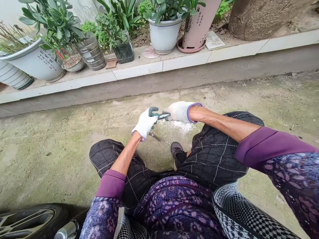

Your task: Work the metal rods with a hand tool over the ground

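Both hands wear white work gloves with dark green palms and purple cuffs, and they meet low over the ground. My left hand is closed around one end of a short, silvery, ridged metal piece, with an upper finger partly lifted. At its other end, my right hand is closed, knuckles up; its fingertips are mostly hidden. The piece's exact kind is too small to tell. Below the left hand shows a thin dark rod; whether it touches the glove I cannot tell. White powder lies on the ground under the right hand.
Ahead runs a low tiled ledge with several potted plants, among them a white pot and a pink pot. A tree trunk stands at right. A vehicle wheel is close behind at lower left. My shoe is near the powder.
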Motion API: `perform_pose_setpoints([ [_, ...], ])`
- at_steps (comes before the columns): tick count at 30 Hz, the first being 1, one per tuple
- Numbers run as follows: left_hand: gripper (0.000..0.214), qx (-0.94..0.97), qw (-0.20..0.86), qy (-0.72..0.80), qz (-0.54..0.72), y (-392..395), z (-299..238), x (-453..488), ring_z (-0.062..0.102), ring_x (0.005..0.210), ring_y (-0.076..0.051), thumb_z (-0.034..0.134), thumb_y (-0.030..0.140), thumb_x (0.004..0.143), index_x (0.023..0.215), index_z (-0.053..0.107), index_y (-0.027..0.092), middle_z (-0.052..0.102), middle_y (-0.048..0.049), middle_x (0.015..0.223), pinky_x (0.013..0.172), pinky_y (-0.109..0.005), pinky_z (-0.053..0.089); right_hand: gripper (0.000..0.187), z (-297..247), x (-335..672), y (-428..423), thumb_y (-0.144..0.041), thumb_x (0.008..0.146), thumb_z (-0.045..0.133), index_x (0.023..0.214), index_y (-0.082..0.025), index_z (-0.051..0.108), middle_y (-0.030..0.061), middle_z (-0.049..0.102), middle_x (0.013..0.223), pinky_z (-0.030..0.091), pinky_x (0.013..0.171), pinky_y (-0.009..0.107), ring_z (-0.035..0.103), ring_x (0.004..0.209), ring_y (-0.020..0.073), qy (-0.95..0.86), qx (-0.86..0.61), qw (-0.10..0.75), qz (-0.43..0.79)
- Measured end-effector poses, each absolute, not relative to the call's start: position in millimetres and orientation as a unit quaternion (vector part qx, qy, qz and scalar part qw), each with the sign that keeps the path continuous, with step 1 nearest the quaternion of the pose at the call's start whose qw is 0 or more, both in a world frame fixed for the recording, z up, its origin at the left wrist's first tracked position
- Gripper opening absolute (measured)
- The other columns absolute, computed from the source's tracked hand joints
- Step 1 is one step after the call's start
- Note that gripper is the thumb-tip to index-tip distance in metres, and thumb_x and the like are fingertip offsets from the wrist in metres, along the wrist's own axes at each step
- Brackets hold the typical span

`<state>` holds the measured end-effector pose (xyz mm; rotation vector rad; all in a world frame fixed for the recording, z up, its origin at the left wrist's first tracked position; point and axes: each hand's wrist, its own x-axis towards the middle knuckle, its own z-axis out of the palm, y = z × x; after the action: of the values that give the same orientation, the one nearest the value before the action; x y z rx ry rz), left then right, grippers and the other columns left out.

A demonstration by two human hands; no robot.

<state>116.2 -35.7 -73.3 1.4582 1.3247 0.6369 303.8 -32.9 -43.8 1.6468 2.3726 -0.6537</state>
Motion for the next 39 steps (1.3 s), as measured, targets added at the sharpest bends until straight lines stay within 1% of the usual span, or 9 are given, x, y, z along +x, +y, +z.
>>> perform_pose_setpoints([
  [6,0.020,0.593,0.495,0.559,0.302,-29.4,-73.4,110.5,0.049,0.048,-0.009,0.056,0.020,0.075,0.094,0.061,0.016,0.055,0.0028,0.058,0.042,-0.018,0.039,0.036,-34.7,300.9,-33.2,-0.041,0.088,0.051,0.115,-0.022,0.067,0.0104,0.072,0.087,0.036,0.057,0.031,0.064,0.071,0.0240,0.820,0.551,0.091,-0.129],
  [9,0.025,0.611,0.433,0.586,0.310,-26.6,-70.7,111.0,0.051,0.050,-0.010,0.060,0.022,0.075,0.100,0.062,0.018,0.057,0.0027,0.061,0.043,-0.018,0.037,0.037,-35.2,299.8,-30.7,-0.041,0.089,0.050,0.116,-0.021,0.065,0.0106,0.073,0.091,0.036,0.057,0.031,0.065,0.074,0.0245,0.821,0.555,0.079,-0.109],
  [12,0.020,0.632,0.371,0.605,0.311,-25.4,-67.3,111.2,0.050,0.051,-0.009,0.065,0.025,0.075,0.094,0.063,0.019,0.057,0.0025,0.062,0.045,-0.018,0.036,0.037,-32.6,302.6,-26.3,-0.041,0.090,0.049,0.116,-0.019,0.065,0.0117,0.073,0.094,0.037,0.059,0.031,0.066,0.077,0.0245,0.816,0.567,0.072,-0.086],
  [18,0.015,0.554,0.546,0.526,0.344,-36.8,-52.9,118.1,0.036,0.040,-0.006,0.061,0.029,0.077,0.083,0.064,0.015,0.044,0.0063,0.051,0.037,-0.019,0.031,0.040,-18.8,305.4,-22.3,-0.043,0.091,0.050,0.122,-0.020,0.062,0.0110,0.072,0.094,0.037,0.060,0.032,0.064,0.076,0.0236,0.791,0.605,0.041,-0.080],
  [24,0.020,0.540,0.583,0.462,0.394,-42.2,-48.1,116.4,0.034,0.038,-0.005,0.062,0.027,0.075,0.089,0.068,0.014,0.042,0.0080,0.048,0.035,-0.018,0.032,0.041,-11.8,305.7,-17.7,-0.044,0.092,0.049,0.122,-0.020,0.063,0.0111,0.072,0.094,0.038,0.062,0.034,0.062,0.075,0.0234,0.793,0.604,-0.021,-0.075],
  [28,0.023,0.529,0.600,0.466,0.378,-37.1,-56.7,106.2,0.035,0.037,-0.005,0.062,0.029,0.078,0.095,0.068,0.014,0.047,0.0070,0.050,0.036,-0.019,0.036,0.040,-6.6,310.7,-15.6,-0.043,0.088,0.057,0.120,-0.020,0.065,0.0053,0.069,0.084,0.038,0.058,0.031,0.057,0.065,0.0172,0.763,0.615,-0.086,-0.179],
  [32,0.025,0.537,0.599,0.471,0.361,-33.2,-68.0,99.6,0.042,0.040,-0.005,0.063,0.029,0.078,0.096,0.069,0.013,0.056,0.0033,0.057,0.039,-0.019,0.041,0.036,0.0,310.4,-21.9,-0.036,0.083,0.064,0.113,-0.017,0.068,0.0009,0.062,0.073,0.037,0.051,0.027,0.049,0.055,0.0109,0.729,0.608,-0.136,-0.284],
  [36,0.022,0.548,0.613,0.452,0.346,-28.7,-75.6,97.1,0.050,0.047,-0.007,0.063,0.027,0.074,0.089,0.069,0.012,0.061,0.0003,0.063,0.045,-0.021,0.048,0.038,3.7,309.8,-29.5,-0.038,0.083,0.066,0.116,-0.019,0.066,-0.0051,0.050,0.058,0.031,0.039,0.022,0.039,0.044,0.0073,0.675,0.567,-0.158,-0.445],
  [39,0.016,0.546,0.607,0.460,0.349,-25.0,-75.2,92.8,0.048,0.046,-0.007,0.064,0.026,0.071,0.078,0.066,0.012,0.055,0.0023,0.056,0.044,-0.020,0.046,0.042,2.9,314.2,-30.9,-0.041,0.081,0.069,0.116,-0.019,0.066,-0.0069,0.048,0.056,0.029,0.035,0.020,0.038,0.041,0.0060,0.665,0.496,-0.143,-0.540],
])
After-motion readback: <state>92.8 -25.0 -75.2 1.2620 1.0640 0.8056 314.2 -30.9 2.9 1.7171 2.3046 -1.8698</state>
